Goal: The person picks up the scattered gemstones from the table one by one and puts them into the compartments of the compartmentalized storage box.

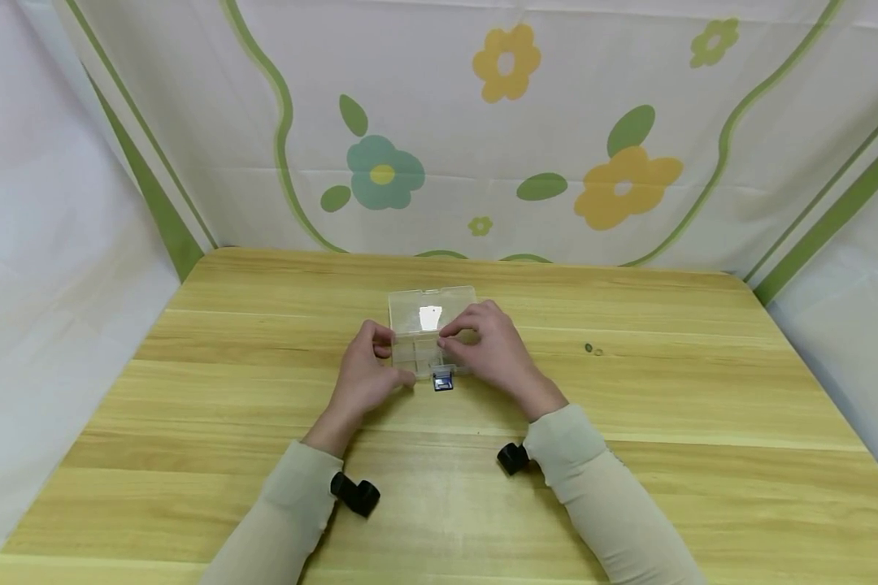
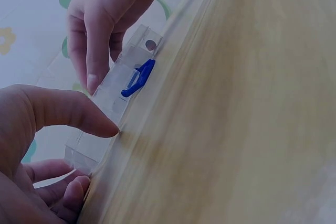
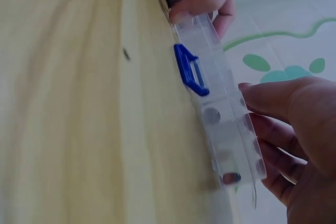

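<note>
A clear plastic compartment box (image 1: 404, 362) lies on the table with its transparent lid (image 1: 410, 313) raised at the back. A blue latch (image 1: 443, 381) hangs at its front side. My left hand (image 1: 366, 370) grips the box's left end, thumb at the front edge and fingers round the side. Over the compartments is my right hand (image 1: 490, 345), thumb and index tips close together; whether something is between them is hidden. A round dark piece (image 3: 212, 115) and a reddish-brown piece (image 3: 231, 178) show inside the box in the right wrist view.
To the right of the box, a small dark green piece (image 1: 588, 347) and a small pale ring-like piece (image 1: 599, 353) lie on the wooden table (image 1: 439, 471). Behind the table hangs a flowered cloth (image 1: 446, 114). Black cameras sit at both wrists.
</note>
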The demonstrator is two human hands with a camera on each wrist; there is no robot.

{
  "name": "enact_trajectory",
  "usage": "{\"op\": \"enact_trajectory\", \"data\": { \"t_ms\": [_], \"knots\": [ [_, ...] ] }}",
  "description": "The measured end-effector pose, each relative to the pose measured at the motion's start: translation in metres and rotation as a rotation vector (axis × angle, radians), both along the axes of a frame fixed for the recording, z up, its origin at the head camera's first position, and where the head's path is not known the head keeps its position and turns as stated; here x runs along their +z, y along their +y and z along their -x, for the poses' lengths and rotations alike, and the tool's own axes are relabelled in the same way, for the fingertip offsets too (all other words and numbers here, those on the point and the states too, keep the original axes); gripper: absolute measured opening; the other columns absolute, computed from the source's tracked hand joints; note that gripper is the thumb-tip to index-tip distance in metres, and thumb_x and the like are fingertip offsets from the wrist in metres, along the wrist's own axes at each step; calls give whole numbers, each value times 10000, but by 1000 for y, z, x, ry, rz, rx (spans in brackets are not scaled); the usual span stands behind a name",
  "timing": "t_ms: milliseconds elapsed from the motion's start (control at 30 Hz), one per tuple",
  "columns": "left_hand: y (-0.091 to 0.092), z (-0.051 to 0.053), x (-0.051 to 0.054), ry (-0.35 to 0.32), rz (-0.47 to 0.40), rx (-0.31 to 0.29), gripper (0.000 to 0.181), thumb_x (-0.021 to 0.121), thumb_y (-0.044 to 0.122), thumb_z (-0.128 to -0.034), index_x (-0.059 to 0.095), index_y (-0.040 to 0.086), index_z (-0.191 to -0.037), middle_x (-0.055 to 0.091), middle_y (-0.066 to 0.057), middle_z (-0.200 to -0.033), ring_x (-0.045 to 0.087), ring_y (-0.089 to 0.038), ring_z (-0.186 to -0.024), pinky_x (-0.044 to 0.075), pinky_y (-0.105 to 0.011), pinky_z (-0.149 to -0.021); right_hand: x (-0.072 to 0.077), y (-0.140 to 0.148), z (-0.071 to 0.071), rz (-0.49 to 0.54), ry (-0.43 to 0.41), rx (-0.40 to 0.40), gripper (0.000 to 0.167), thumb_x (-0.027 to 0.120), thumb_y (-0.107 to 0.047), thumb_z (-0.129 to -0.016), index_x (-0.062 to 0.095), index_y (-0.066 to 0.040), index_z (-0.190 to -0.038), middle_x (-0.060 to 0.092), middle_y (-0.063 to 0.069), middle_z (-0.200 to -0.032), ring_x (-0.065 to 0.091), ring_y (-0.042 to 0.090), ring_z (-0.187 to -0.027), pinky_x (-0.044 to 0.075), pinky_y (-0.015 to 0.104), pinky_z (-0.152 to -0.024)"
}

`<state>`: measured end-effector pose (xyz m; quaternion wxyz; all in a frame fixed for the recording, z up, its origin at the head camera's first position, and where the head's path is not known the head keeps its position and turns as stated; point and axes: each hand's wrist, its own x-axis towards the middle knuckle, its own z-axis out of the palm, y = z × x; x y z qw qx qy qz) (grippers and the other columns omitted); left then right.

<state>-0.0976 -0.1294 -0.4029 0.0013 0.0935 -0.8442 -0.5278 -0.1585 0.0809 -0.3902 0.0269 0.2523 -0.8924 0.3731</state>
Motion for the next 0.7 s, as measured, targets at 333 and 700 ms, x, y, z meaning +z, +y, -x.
{"op": "enact_trajectory", "data": {
  "t_ms": [333, 700],
  "knots": [
    [0, -1, 0, -16, 3, 8, 690, 854, -26, -672, 566, 69, -1292, 624, -174, -1246, 554, -325, -1168, 494, -466, -981, 0, 21, 5, 35, -17, -82, 100, 815, -233, -963, 849, -160, -1022, 781, -3, -1047, 595, 235, -1102, 482, 406, -918],
    [1, -1, 0, -14, 5, 1, 689, 853, -21, -685, 562, 58, -1304, 626, -173, -1260, 556, -325, -1175, 496, -466, -997, 0, 42, 9, 52, -51, -135, 112, 816, -211, -960, 844, -138, -1041, 786, 33, -1077, 590, 261, -1133, 511, 466, -993]
  ]
}}
